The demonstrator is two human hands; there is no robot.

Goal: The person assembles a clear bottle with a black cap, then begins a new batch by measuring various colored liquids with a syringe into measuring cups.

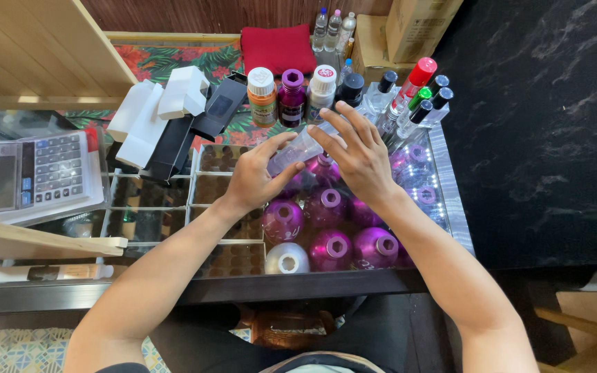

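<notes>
A small clear bottle (297,150) is held between both hands above the glass tabletop (443,186), lying almost flat. The left hand (253,178) is closed around its lower end, with thumb and fingers curled on the body, while the right hand (357,155) is only half closed: its fingertips are placed on the upper end and the other fingers are spread out. The bottle looks transparent and thin-walled, so it is judged to be light and stiff, rather slippery, and perhaps fragile if it is made of glass; which material it is cannot be told. The body is probably best taken around the middle, and the narrow end is better gripped only with the fingertips. Directly under the hands, round purple bottles (331,207) and one silver bottle (287,259) are standing close together. Just beyond the hands, a row of jars with white caps (291,97) is seen, and to the left of the left hand white boxes (153,110) and a calculator (39,176) are lying.
</notes>
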